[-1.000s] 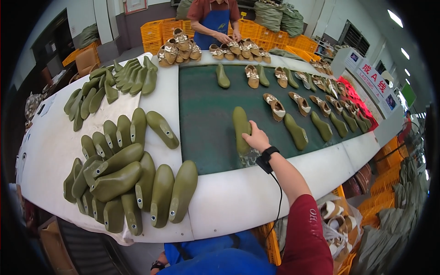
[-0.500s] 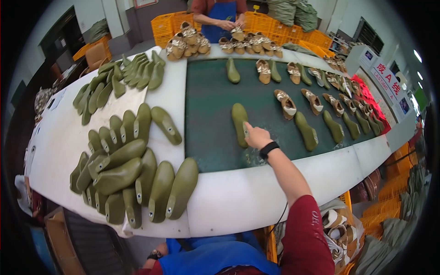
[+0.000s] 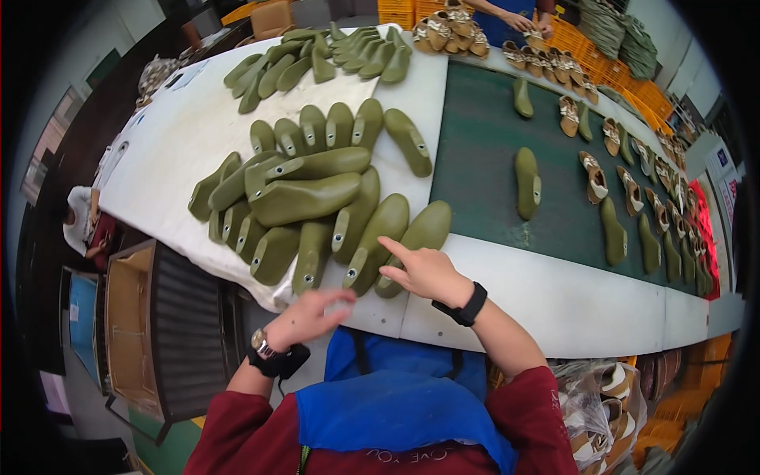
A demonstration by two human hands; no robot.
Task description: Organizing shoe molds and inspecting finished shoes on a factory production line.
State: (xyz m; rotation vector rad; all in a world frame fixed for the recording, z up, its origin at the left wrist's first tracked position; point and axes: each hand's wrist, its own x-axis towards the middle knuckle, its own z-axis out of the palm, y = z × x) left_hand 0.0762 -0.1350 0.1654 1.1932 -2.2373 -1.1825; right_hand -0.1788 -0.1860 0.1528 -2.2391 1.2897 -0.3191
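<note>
Olive-green shoe lasts lie in a stacked pile [image 3: 309, 198] on the white table [image 3: 491, 277]. At the pile's near right corner, my right hand [image 3: 427, 275] is over the two nearest lasts, index finger and thumb spread, holding nothing. Its index fingertip overlaps a last [image 3: 378, 237] from this angle; contact is unclear. My left hand [image 3: 313, 315], blurred by motion, hovers at the table's near edge just below the pile, fingers loosely apart with nothing visible in them. One last [image 3: 526, 184] lies by itself on the dark green surface [image 3: 483, 174], well beyond my right hand.
More lasts [image 3: 372, 51] lie at the far left. Rows of tan shoes and lasts [image 3: 613, 229] occupy the green surface's right side. Across the table, a person's hands [image 3: 526, 24] work beside heaped shoes [image 3: 451, 32]. A bag of shoes [image 3: 602, 419] stands at lower right.
The view has swung left. My right hand has left the lone last on the green surface and come back to the pile. My left hand has risen from my lap to the table edge.
</note>
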